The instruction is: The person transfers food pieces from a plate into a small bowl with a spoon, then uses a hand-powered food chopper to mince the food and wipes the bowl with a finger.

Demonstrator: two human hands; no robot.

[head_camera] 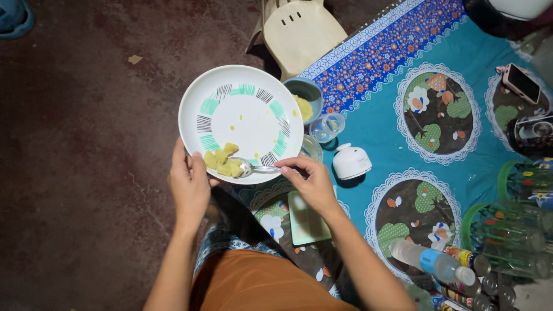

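Metal spoon (256, 168), long axis lying left to right, bowl pointing left into yellow food chunks (222, 160), handle pinched in right hand (311, 181) grip. Left hand (189, 184) grip clenched on rim of white plate (242, 112), chunks heaped at near edge. Beyond, blue bowl (305, 95) with yellow mash. Patterned blue cloth (380, 121) over worktop; dark floor (80, 144), cream plastic stool (299, 31).

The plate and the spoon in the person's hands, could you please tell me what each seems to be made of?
Plate: probably glazed ceramic or melamine; smooth glossy white with printed green and black marks. Spoon: likely metal; its bowl and handle glint silver.
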